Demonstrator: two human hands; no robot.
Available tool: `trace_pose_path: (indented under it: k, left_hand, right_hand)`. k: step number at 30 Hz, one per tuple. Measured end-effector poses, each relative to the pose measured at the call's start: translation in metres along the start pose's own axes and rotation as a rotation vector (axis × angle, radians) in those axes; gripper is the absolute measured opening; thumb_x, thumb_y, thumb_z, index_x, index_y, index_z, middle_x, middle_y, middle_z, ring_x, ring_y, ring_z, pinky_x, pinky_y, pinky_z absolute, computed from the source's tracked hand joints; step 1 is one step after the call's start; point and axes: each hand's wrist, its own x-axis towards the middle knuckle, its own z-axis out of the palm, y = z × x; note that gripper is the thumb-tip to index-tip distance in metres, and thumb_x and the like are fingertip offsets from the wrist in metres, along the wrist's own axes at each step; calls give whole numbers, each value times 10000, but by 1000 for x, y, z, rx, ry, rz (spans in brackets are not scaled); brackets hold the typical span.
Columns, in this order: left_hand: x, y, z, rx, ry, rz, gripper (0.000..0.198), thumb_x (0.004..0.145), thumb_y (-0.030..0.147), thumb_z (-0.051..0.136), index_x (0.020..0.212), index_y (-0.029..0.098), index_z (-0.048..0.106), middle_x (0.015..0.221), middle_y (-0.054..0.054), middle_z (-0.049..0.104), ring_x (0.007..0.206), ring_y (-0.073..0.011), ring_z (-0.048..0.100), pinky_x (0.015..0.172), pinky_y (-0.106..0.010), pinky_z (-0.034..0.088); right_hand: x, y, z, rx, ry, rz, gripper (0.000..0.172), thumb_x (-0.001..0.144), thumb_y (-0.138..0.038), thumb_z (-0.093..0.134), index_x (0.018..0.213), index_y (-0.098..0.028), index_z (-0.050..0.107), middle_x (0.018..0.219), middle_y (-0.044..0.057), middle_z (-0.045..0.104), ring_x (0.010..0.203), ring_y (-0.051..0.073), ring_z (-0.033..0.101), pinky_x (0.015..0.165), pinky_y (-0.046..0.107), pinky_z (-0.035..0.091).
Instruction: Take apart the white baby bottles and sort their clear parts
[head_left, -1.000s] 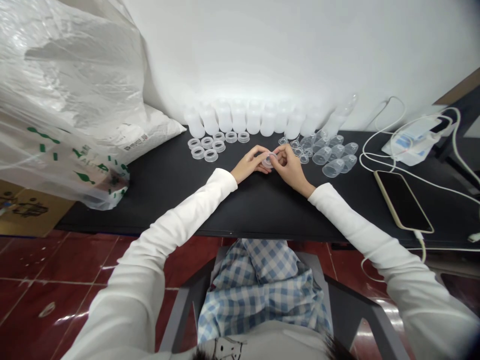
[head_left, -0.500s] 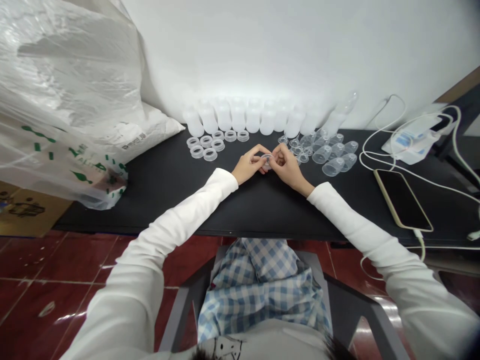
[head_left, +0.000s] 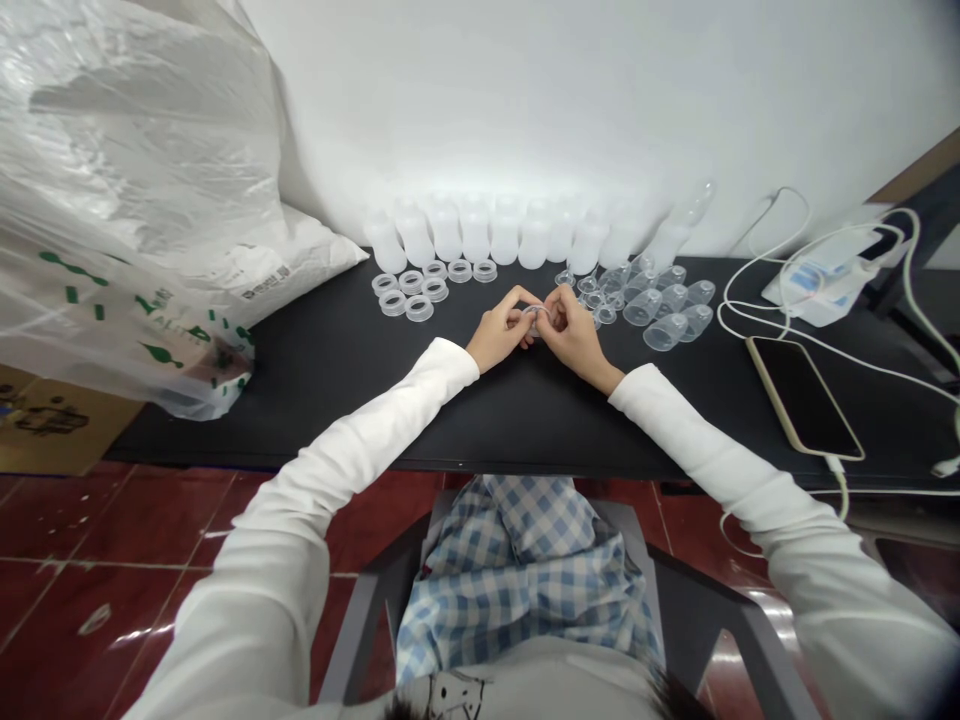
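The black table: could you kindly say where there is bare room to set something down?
Free patches lie between the left sleeve and right sleeve, short of the left hand and right hand; between the green-printed bag, rings and left sleeve; between the clear caps, phone and right sleeve. The table is crowded at the back with bottles, rings and caps.

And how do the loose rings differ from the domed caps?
The rings are low bands; the caps are taller and domed. The rings look milky; the caps look clearer. The rings lie further left, the caps further right. Both sit in groups on the black table.
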Motion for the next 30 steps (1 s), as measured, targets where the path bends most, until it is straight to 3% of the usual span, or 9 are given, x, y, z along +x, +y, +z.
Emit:
trace_pose_path:
  k: [5,13,22,25,30]
  left_hand:
    - [0,-4,-1,46,-20,43,184,1026,359,588,1080,183,602,749,36,739,612,-87,699,609,-193,574]
    - [-2,0,-2,180,30,74,116,1024,313,569,1041,202,596,669,68,696,536,-70,650,552,-162,520]
    - [2,-10,-1,-36,24,32,175,986,288,646,1103,203,548,856,14,749,718,-105,723,742,-244,598]
    - [2,-9,-1,-36,47,19,146,970,217,642,1085,195,556,836,24,734,713,-101,722,756,-241,593]
    - [0,-3,0,52,76,5,103,959,153,611,1038,199,563,762,52,714,633,-80,689,715,-218,560]
  right_hand:
    - [0,3,0,4,-10,20,317,967,-513,613,885,-265,434,638,-75,424,543,114,410,553,297,378]
    - [-1,7,4,22,-30,7,355,995,-577,583,897,-272,429,665,-46,473,565,137,470,570,321,419]
    - [0,10,-4,27,-76,17,426,1000,-682,539,1028,-263,466,700,-36,546,587,154,530,587,339,458]
    - [0,11,-5,25,-119,-11,425,990,-664,572,1072,-260,467,707,-45,538,583,146,519,593,337,453]
    - [0,9,0,53,-94,-11,348,989,-580,585,988,-273,421,662,-68,486,549,135,469,575,325,418]
